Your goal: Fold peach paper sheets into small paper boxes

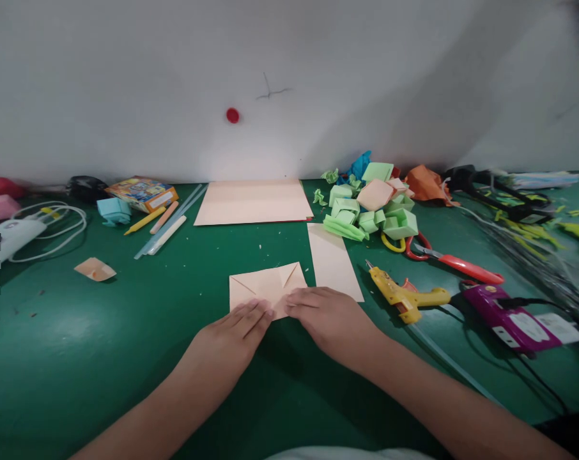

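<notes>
A folded sheet of peach paper [263,283] lies on the green table in front of me, with slanting creases at its two upper corners. On its lower left part my left hand [234,329] presses with fingers close together; the thumb is hidden. My right hand [330,319] grips the lower right edge, its fingers curled together over the paper. The fingertips of both hands nearly meet. Just beyond the right hand rests a flat peach strip of paper [335,260]. Farther back is a larger stack of peach sheets [254,202].
Right: a yellow glue gun [404,294], red-handled pliers [462,263], a purple power box [514,319] with cables, and a heap of folded green paper pieces [346,209]. Left: a small folded peach piece [95,269], a yellow crayon [144,220], glue sticks [167,235] and a white device [16,236].
</notes>
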